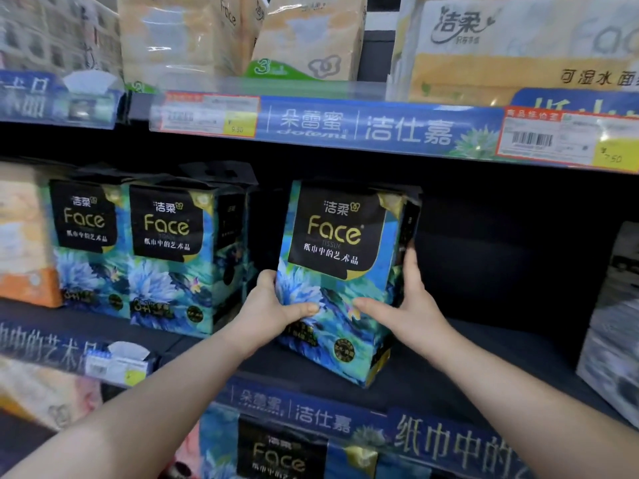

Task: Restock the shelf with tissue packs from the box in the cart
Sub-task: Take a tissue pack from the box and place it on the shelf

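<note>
A blue floral "Face" tissue pack point(340, 243) stands on the dark middle shelf point(484, 368), slightly tilted. My left hand point(273, 305) grips its lower left corner, thumb across the front. My right hand point(406, 305) holds its lower right side, thumb on the front and fingers along the side panel. Two matching packs point(166, 257) stand side by side to the left, with more behind them. The box and the cart are out of view.
An upper shelf edge with price tags point(345, 126) hangs above the pack. Beige packs point(304, 36) sit on the top shelf. A grey-white pack point(612, 323) stands at the right. Open shelf space lies between it and the held pack. More packs point(276, 454) sit below.
</note>
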Demonstrator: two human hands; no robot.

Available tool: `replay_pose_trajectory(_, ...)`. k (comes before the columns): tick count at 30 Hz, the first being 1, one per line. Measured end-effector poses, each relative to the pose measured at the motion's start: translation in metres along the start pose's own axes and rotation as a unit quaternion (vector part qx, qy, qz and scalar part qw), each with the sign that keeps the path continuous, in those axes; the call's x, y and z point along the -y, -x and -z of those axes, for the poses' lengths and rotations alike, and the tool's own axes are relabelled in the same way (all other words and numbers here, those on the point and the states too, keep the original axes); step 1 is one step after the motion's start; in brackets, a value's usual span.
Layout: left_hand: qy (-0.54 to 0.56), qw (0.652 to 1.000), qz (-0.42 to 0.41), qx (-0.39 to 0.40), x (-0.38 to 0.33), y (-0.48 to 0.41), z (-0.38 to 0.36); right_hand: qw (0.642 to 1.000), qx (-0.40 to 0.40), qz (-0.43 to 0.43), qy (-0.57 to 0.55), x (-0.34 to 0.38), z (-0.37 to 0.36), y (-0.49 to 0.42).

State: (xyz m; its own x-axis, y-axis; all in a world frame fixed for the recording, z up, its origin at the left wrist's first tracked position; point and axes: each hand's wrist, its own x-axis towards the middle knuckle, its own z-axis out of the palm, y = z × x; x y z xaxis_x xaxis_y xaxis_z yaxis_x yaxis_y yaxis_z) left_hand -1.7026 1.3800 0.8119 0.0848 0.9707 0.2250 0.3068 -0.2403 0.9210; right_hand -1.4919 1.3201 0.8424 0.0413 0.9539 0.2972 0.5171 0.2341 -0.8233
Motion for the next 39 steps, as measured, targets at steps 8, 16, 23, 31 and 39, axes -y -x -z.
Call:
replay_pose_trajectory(8, 0.059, 0.997, -0.018, 0.045, 0.001, -0.013, -0.006, 0.996, 0.038, -0.035, -0.074, -0.001, 0.006, -0.025)
replay_pose_trajectory(16, 0.002, 1.000, -0.022, -0.002, 0.016, -0.034, -0.007, 0.999, 0.005, -0.030, -0.011, -0.011, -0.020, -0.033)
replay_pose_trajectory(23, -0.085, 0.996, -0.011, -0.026, 0.013, -0.046, -0.001, 0.997, 0.009, -0.058, -0.052, -0.016, -0.025, -0.069)
replay_pose_trajectory(31, -0.126, 0.992, 0.010, -0.002, 0.031, -0.040, 0.017, 0.998, -0.039, -0.057, -0.007, -0.025, -0.052, -0.102)
replay_pose_trajectory(39, -0.183, 0.980, 0.052, 0.056, 0.045, -0.038, 0.021, 0.996, -0.033, -0.084, -0.024, -0.028, -0.067, -0.130)
